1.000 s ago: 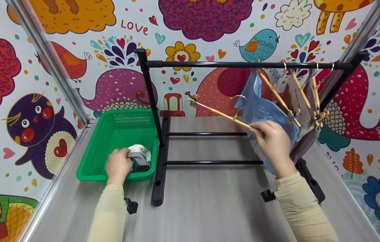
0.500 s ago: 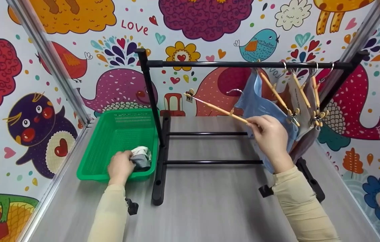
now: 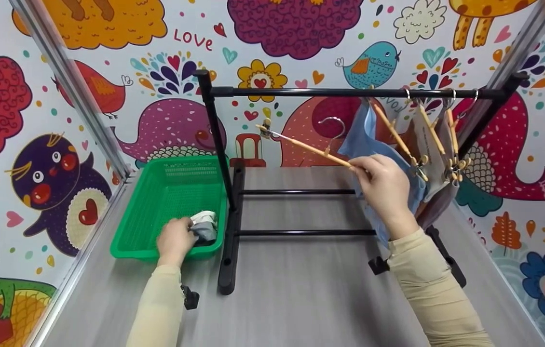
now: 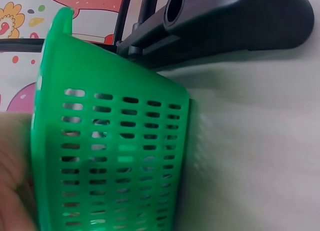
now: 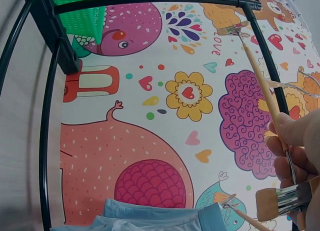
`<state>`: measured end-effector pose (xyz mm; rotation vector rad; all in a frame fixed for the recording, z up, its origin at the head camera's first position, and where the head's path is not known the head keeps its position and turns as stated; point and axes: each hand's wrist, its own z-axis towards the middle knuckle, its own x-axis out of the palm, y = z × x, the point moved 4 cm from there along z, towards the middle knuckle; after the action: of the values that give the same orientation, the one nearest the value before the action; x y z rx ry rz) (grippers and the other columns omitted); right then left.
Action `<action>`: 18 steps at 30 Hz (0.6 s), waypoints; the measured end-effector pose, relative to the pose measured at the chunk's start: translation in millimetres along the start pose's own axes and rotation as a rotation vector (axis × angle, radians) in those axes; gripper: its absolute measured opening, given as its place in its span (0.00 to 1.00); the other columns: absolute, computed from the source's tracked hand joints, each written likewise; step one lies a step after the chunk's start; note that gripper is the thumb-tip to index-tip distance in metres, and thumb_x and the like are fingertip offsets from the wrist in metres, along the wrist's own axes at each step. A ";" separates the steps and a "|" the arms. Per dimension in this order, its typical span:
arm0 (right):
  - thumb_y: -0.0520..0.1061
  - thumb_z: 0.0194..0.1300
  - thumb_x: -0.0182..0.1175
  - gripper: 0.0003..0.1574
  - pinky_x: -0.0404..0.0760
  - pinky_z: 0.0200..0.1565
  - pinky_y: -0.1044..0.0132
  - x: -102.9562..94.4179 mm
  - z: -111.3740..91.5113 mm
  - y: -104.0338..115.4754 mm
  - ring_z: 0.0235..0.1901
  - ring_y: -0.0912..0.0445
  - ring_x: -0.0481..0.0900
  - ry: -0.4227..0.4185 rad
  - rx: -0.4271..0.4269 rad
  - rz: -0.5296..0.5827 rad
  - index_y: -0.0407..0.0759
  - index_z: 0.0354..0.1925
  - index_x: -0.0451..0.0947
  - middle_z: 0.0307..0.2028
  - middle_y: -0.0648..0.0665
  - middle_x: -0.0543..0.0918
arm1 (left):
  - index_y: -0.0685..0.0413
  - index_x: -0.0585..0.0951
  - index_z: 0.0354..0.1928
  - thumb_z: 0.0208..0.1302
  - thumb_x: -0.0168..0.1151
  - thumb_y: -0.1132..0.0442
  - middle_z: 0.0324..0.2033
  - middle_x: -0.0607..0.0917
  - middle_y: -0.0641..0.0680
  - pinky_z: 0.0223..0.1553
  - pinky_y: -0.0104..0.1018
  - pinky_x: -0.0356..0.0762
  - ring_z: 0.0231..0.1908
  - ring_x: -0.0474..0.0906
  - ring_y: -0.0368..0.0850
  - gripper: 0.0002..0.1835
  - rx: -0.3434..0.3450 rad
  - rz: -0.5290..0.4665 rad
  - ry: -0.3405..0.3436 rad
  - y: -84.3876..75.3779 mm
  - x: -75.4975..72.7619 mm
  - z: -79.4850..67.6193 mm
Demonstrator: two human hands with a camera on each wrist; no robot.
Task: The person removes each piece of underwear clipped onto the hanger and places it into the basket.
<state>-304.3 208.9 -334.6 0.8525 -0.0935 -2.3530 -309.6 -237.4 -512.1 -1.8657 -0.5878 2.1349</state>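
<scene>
In the head view my left hand (image 3: 175, 240) reaches over the near side of the green basket (image 3: 130, 212) and grips a rumpled grey and white cloth (image 3: 205, 226). The basket's wall hides that grip in the left wrist view, where just part of the hand (image 4: 14, 171) shows. My right hand (image 3: 382, 190) holds a wooden clip hanger (image 3: 301, 144) by one end, in front of the rack. Its metal hook points upward and its far end is raised to the left. In the right wrist view a clip (image 5: 280, 201) sits at the gripped end, close to the fingers.
A black garment rack (image 3: 301, 91) stands right of the basket. On the right part of its bar hang several clip hangers with clothes, a light blue garment (image 3: 369, 144) leftmost. The rack's left foot (image 3: 226, 270) lies beside the basket on the grey tabletop (image 3: 296, 299).
My right hand has moved up and left with the hanger, whose hook has swung clear of the blue garment. The left hand has shifted slightly right, and the cloth's folds have changed.
</scene>
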 end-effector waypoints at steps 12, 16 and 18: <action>0.44 0.62 0.70 0.06 0.74 0.33 0.54 2.9 12.5 0.6 0.31 0.49 0.78 0.013 -0.006 -0.012 0.45 0.38 0.88 0.32 0.46 0.84 | 0.61 0.83 0.48 0.66 0.63 0.61 0.42 0.84 0.64 0.40 0.60 0.76 0.42 0.81 0.62 0.13 0.004 0.038 0.092 -3.9 -0.2 -5.0; 0.44 0.61 0.70 0.06 0.74 0.34 0.53 2.8 16.8 2.2 0.32 0.48 0.79 0.013 -0.002 -0.015 0.45 0.38 0.88 0.32 0.45 0.84 | 0.61 0.82 0.52 0.66 0.63 0.60 0.44 0.83 0.65 0.42 0.62 0.75 0.44 0.80 0.63 0.16 0.017 0.031 0.088 -6.9 -2.1 -7.3; 0.44 0.61 0.70 0.06 0.74 0.34 0.54 2.2 19.2 3.2 0.32 0.48 0.79 0.015 0.003 -0.017 0.45 0.38 0.88 0.32 0.45 0.84 | 0.61 0.81 0.54 0.66 0.63 0.60 0.45 0.83 0.65 0.43 0.62 0.74 0.46 0.80 0.64 0.17 0.032 0.025 0.075 -11.4 -4.4 -8.1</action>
<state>-315.4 202.3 -319.9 0.8751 -0.0845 -2.3622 -301.8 -228.1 -503.8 -1.9362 -0.5146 2.0665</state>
